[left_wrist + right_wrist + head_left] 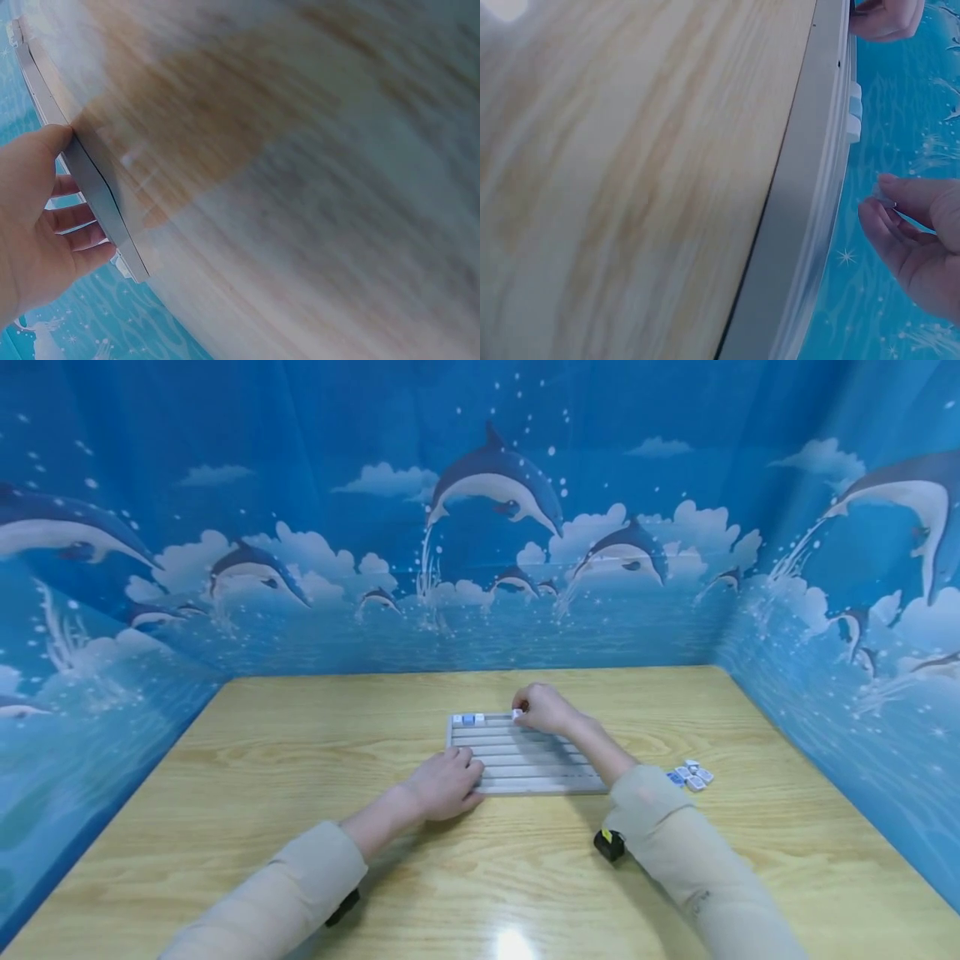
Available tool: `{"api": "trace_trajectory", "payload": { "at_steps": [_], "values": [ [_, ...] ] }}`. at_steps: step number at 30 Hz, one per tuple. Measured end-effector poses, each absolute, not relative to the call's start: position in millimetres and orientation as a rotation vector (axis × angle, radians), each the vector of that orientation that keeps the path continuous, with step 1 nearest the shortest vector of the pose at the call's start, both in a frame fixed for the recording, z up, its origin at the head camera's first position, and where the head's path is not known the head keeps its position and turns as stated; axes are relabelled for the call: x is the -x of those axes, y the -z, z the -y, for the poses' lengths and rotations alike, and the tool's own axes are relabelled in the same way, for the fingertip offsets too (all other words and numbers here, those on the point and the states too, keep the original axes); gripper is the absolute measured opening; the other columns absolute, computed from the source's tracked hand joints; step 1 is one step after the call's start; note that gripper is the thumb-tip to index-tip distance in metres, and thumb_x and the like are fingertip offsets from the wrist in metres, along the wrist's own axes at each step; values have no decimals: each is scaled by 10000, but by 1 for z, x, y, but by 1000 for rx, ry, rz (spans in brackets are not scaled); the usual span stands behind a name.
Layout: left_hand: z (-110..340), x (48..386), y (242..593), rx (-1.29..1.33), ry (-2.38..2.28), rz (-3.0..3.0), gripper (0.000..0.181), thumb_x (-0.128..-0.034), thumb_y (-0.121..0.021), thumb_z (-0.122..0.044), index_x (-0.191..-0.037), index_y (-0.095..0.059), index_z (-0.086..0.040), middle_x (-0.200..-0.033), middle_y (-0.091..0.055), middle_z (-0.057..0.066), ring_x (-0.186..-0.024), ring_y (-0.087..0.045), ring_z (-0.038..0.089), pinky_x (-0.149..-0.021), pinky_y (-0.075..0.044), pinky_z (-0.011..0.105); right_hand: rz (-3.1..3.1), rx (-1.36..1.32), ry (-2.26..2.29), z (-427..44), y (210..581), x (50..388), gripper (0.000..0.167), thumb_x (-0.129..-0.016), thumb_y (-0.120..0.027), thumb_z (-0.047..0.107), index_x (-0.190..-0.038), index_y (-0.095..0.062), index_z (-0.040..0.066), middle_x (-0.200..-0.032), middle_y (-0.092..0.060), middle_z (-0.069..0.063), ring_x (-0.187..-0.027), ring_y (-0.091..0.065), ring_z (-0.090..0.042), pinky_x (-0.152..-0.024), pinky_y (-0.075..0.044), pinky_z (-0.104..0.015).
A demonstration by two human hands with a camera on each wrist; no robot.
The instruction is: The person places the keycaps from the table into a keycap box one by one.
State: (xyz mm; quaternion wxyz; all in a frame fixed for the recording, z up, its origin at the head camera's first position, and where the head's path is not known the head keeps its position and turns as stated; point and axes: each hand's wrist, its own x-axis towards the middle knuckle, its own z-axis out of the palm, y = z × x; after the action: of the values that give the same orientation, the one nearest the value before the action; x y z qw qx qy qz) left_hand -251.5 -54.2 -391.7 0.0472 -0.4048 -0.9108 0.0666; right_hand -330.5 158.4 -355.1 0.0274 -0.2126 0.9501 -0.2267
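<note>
The right hand (550,709) pinches a tile (517,714), the tray (542,792) beneath it; the left hand (447,783) grips the tray and should brace firmly.

- Head view: bright and fairly even, with a white glare spot (514,945) on the table (480,877) at the bottom.
- Soft shadows fall beside the left sleeve (273,889) and right sleeve (701,852), and across the slatted tray (540,792).
- Left wrist view: hazy; wood grain blurred, pale reflections.
- Right wrist view: upper-left glare, soft grain, tray edge bowed.
</note>
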Motion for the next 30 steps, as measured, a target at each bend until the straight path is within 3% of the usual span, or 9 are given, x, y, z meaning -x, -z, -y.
{"api": "trace_trajectory", "payload": {
  "at_steps": [20,30],
  "values": [
    [54,251,391,1240,-193,2803,308,-916,-533,-401,-978,-524,-99,-919,-452,53,-848,-443,192,-726,-437,323,-2945,760,409,-124,368,352,38,-830,-644,53,-865,-638,41,-773,-589,-31,-705,-521,-166,-642,-431,-299],
    [54,251,390,1251,-208,2794,289,-923,-528,-400,-915,-507,-112,-857,-418,36,-779,-409,182,-650,-408,309,-2976,737,362,-115,372,354,77,-811,-616,-7,-858,-635,51,-821,-588,-47,-762,-531,-187,-673,-447,-326]
  ]
}}
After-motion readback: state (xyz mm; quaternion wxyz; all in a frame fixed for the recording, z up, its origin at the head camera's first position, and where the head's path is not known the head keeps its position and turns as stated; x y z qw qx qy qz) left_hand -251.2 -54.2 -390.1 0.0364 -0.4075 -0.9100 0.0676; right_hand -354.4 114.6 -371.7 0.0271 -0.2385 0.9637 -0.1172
